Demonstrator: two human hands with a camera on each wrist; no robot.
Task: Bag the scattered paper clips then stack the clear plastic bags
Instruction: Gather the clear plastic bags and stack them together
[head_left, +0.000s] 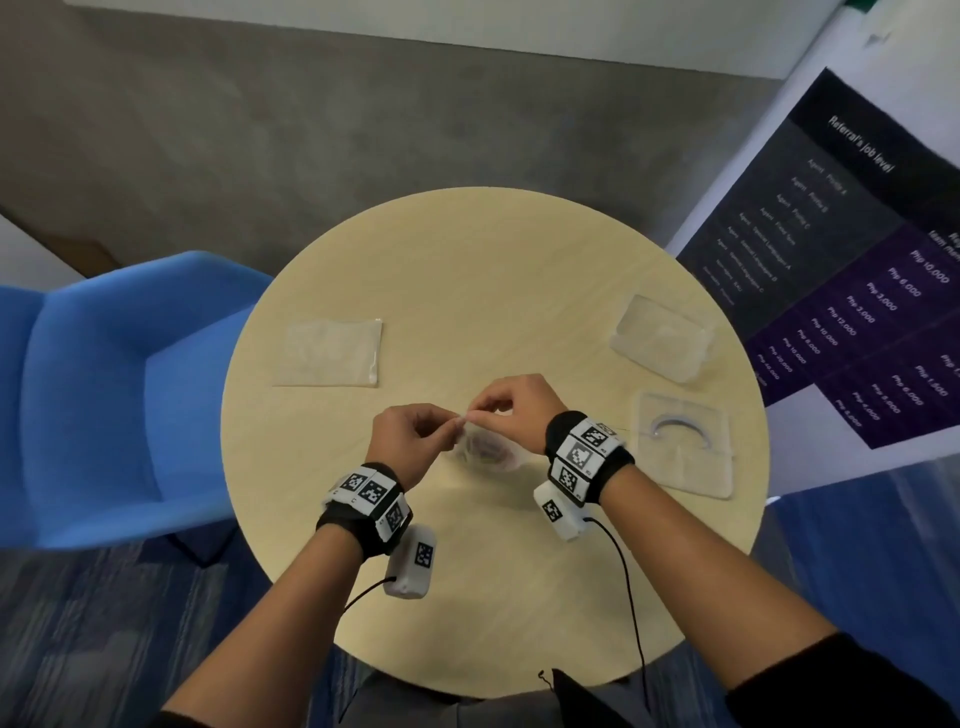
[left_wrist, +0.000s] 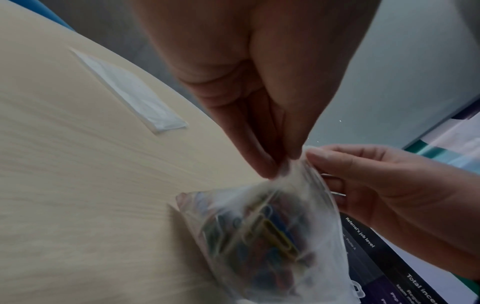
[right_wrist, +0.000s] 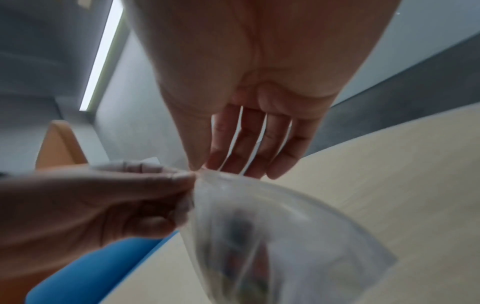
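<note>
Both hands, left hand (head_left: 410, 438) and right hand (head_left: 511, 410), pinch the top edge of a clear bag (left_wrist: 270, 236) of coloured paper clips (left_wrist: 267, 234) just above the table (head_left: 467, 270), so bagging looks nearly done, while stacking it with the flat bags (head_left: 328, 352) lying well apart seems not yet begun.

Paper clips (left_wrist: 262, 232) blurred inside bag (left_wrist: 319, 236); count unreadable.

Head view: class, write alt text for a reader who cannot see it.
Both hands, left hand and right hand, pinch the top edge of a clear bag of paper clips over a round table. Another flat bag lies at left, clear containers at right.
</note>
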